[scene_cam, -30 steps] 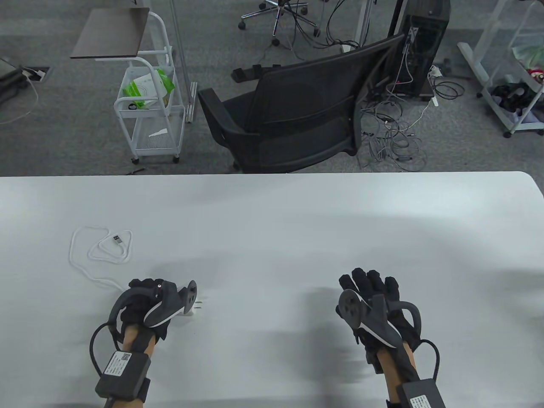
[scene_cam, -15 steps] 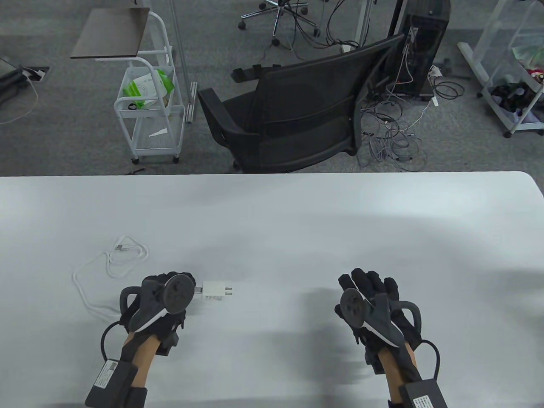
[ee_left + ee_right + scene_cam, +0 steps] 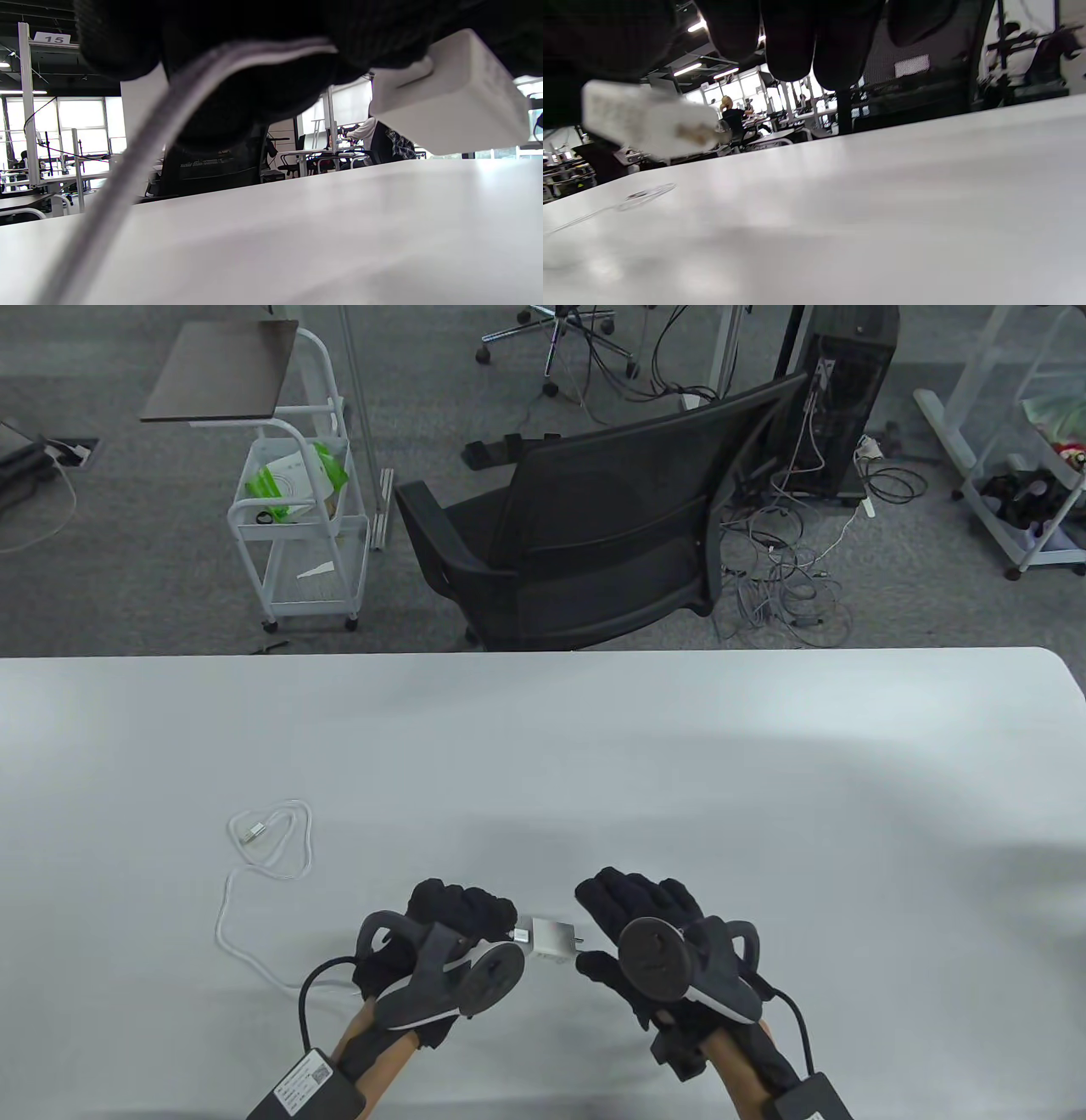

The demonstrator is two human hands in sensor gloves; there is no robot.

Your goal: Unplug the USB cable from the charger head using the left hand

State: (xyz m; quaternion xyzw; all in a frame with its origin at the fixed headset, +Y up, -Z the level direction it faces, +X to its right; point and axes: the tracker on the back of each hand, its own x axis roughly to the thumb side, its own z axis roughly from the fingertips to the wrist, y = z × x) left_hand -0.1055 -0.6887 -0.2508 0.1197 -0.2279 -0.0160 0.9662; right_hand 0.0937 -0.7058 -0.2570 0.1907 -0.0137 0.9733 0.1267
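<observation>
Spanning the lower half of the table view, the white table point(image 3: 543, 746) presented a smooth matte top with a rounded far right corner and soft grey shadows around the two hands. Near its front edge the charger head point(image 3: 551, 939), a small white block with prongs toward the right, was held clear of the surface between the gloves. The left hand point(image 3: 450, 933) had its fingers curled and pinching the plug end of the USB cable point(image 3: 263, 848) at the charger's left face, and the plug appeared seated in the block. The right hand point(image 3: 645, 933) was just beside the charger's pronged end, fingers partly spread; whether it touched the block could not be told. From the left hand the white cable ran leftward along the tabletop and ended in a loose loop with its free connector lying inside. In the left wrist view the charger head point(image 3: 449, 97) hung under the dark glove above the pale surface. Beyond the far table edge lay grey carpet, with a black mesh office chair point(image 3: 585, 534) turned away, a white wire cart point(image 3: 297, 526) holding a green packet, a dark computer tower point(image 3: 840, 398) and tangled floor cables point(image 3: 780, 585).
</observation>
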